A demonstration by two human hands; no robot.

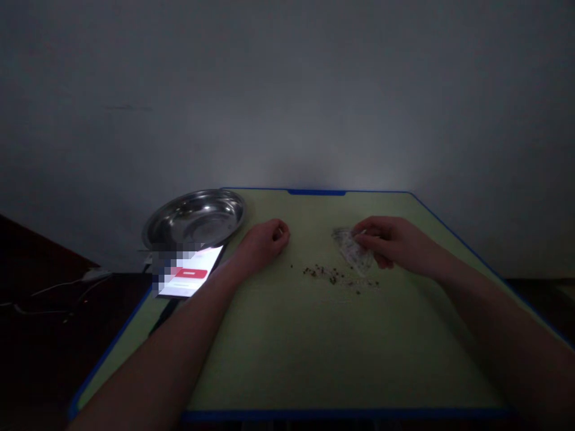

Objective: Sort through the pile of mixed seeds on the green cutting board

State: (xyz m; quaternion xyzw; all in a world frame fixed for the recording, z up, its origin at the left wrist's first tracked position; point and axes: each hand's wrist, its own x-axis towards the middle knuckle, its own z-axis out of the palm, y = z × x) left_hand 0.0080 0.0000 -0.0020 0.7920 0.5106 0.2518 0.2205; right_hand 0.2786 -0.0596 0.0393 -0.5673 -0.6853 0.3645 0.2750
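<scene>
Easily scattered: loose dark grains (pixel 333 280)

My right hand (pixel 387 240) pinches a thin see-through bag (pixel 353 251), its lower end close to the grains, which lie between my hands on the counter (pixel 314 359). If I drag the bag leftward, I could sweep them apart; I can't tell whether it holds more to spill. My left hand (pixel 266 240) is loosely curled, contents unclear. Shifting that forearm outward might nudge the phone (pixel 193 274) beside it.
</scene>
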